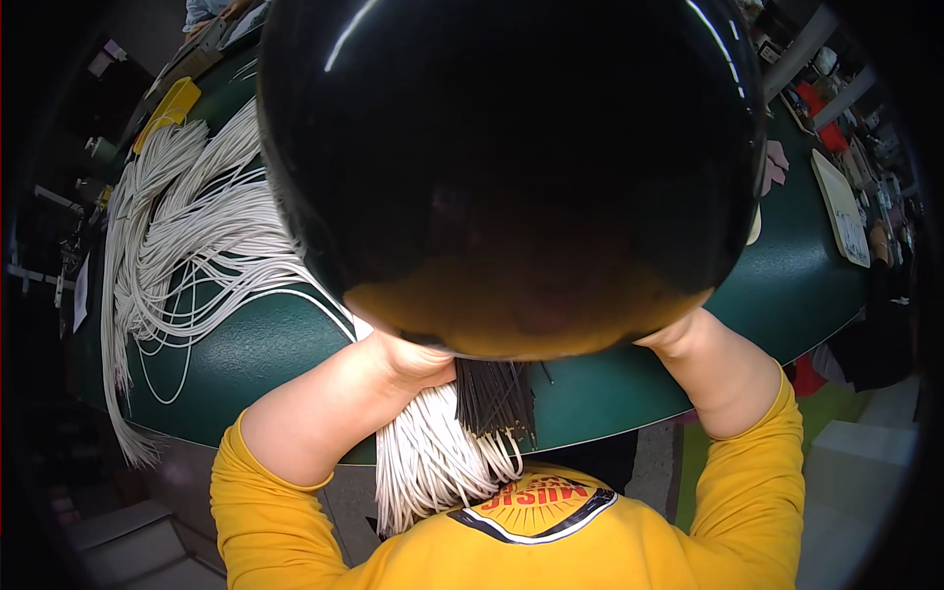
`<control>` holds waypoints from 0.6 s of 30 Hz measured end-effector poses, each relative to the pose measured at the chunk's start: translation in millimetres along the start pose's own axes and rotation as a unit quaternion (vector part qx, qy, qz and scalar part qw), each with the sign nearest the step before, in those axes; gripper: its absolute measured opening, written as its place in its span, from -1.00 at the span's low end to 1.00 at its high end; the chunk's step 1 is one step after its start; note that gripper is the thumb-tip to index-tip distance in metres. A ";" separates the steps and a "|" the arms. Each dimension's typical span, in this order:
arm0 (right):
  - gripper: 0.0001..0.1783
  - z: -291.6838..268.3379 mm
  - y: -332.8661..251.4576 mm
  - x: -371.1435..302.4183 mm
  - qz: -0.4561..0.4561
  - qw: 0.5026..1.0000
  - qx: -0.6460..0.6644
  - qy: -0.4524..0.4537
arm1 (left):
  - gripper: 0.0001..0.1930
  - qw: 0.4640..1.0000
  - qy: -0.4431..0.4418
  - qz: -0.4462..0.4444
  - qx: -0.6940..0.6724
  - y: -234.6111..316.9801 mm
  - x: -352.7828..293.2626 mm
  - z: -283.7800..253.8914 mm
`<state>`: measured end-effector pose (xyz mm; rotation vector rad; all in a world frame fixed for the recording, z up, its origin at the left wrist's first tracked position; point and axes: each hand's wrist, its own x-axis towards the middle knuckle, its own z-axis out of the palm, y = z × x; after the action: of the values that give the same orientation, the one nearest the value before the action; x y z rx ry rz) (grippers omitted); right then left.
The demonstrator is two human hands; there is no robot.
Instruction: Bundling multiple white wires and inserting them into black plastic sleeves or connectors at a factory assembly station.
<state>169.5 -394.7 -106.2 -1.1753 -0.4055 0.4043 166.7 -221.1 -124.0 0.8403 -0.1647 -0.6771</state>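
A large glossy black dome [511,177] covers the middle of the view and hides most of both hands. Only the wrist and heel of my left hand [423,362] show, beside a bundle of white cables [433,452] hanging over the table's near edge. Next to that bundle lies a shorter bunch of black cables [495,398]. My right hand [674,336] reaches under the dome's lower right rim; its fingers are out of sight. Whether either hand grips anything is hidden.
Long white cables [216,221] spread in loose loops over the left of the green table [246,344], their ends drooping past its edge. Behind them is a yellow bin [172,110]. At the right are a cream tray [841,211] and a pinkish piece [775,167].
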 end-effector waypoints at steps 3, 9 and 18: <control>-0.90 -2.6 3.5 0.2 0.005 1.000 -0.011 0.000 | -0.85 1.000 0.004 -0.008 0.002 0.1 0.3 -0.4; -0.77 -0.4 0.0 5.4 -0.050 0.982 0.181 0.000 | -0.87 0.999 0.024 -0.013 -0.032 -0.3 -3.3 -1.6; -0.78 -10.3 -12.1 2.6 -0.027 0.969 0.230 0.084 | -0.93 0.906 0.036 0.254 0.336 6.8 -6.0 -17.0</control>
<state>178.1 -405.6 -98.1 -0.7376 -0.1810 0.3262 172.0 -203.5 -129.6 1.4142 -0.5526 -0.0743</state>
